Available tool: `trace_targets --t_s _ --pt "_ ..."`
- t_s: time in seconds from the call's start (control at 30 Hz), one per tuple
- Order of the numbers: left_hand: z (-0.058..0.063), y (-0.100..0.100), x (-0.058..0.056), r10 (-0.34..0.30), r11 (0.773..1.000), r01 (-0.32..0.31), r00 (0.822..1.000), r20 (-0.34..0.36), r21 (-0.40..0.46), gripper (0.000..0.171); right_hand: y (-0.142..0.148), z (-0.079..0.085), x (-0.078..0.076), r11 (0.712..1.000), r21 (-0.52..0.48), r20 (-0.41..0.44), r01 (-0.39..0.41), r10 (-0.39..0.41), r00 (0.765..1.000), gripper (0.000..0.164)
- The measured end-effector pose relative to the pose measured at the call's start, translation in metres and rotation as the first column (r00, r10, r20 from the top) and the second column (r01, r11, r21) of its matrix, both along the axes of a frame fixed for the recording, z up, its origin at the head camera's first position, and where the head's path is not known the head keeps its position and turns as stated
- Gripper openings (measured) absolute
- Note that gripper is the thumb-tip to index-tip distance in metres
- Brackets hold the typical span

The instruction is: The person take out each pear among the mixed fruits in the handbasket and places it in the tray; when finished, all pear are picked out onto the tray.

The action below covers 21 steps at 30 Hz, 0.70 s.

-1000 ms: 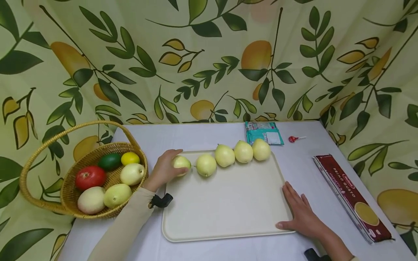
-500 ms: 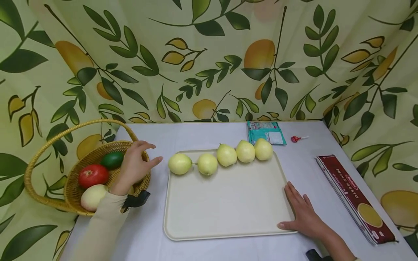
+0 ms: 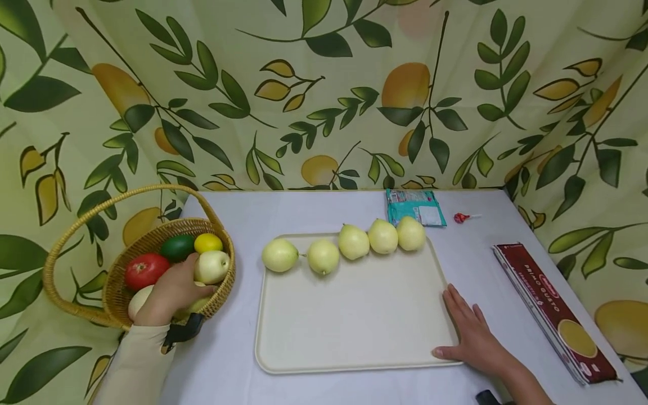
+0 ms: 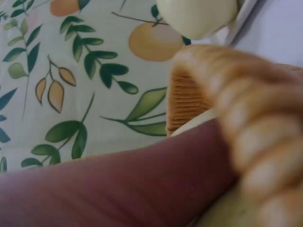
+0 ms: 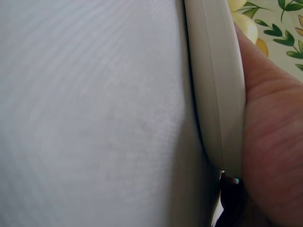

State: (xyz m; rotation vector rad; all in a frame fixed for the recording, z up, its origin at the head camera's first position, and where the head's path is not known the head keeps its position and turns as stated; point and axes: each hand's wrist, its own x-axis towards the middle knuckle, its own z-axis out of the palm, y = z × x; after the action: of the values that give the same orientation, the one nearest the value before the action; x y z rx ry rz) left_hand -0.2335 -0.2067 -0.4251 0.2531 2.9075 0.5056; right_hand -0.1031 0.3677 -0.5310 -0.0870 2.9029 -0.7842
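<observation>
In the head view my left hand (image 3: 174,289) reaches into the wicker basket (image 3: 230,281). Its index finger and thumb lie on the left side of a pale pear (image 3: 212,267), which rests inside. Below the thumb a second, yellow-green pear (image 3: 199,305) is partly covered; the other fingertips are hidden, so the grip is unclear. In the left wrist view the basket's handle or rim (image 4: 255,118) blocks part of the hand. My right hand (image 3: 471,337) rests along the right edge of the cream tray (image 3: 354,320), fingers extended and thumb on its rim. Several pears (image 3: 324,257) line the tray's far side.
Also in the basket are a red tomato-like item (image 3: 147,271), a dark green item (image 3: 177,247), a yellow lemon-like item (image 3: 208,243) and a partly hidden pale fruit (image 3: 138,304). Beyond the tray lie a teal packet (image 3: 415,208), a lollipop (image 3: 460,217) and a spaghetti packet (image 3: 557,312).
My left hand has let go of the leftmost pear on the tray and moved left, then down into the basket. My right hand stays at the tray's edge.
</observation>
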Motion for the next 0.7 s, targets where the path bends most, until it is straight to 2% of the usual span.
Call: trace_targets --t_s 0.13,0.27,0.47,0.7 --pt "-0.006 0.002 0.000 -0.027 1.000 0.026 1.000 -0.016 -0.011 0.084 0.000 0.002 -0.002 1.000 -0.005 0.008 0.002 -0.002 1.000 0.136" --pt "-0.008 0.000 0.000 -0.061 0.998 0.062 0.998 0.024 -0.008 0.093 -0.001 0.002 -0.001 1.000 -0.004 0.014 -0.001 0.001 1.000 0.135" --pt "-0.015 -0.003 -0.003 -0.061 0.998 0.058 0.995 0.080 0.040 0.103 -0.001 0.003 -0.002 1.000 0.009 -0.003 -0.002 0.002 1.000 0.132" --pt "-0.027 -0.009 -0.012 -0.066 0.993 0.060 0.996 0.055 0.105 0.103 -0.001 0.003 -0.002 1.000 0.001 0.006 0.008 -0.008 1.000 0.131"
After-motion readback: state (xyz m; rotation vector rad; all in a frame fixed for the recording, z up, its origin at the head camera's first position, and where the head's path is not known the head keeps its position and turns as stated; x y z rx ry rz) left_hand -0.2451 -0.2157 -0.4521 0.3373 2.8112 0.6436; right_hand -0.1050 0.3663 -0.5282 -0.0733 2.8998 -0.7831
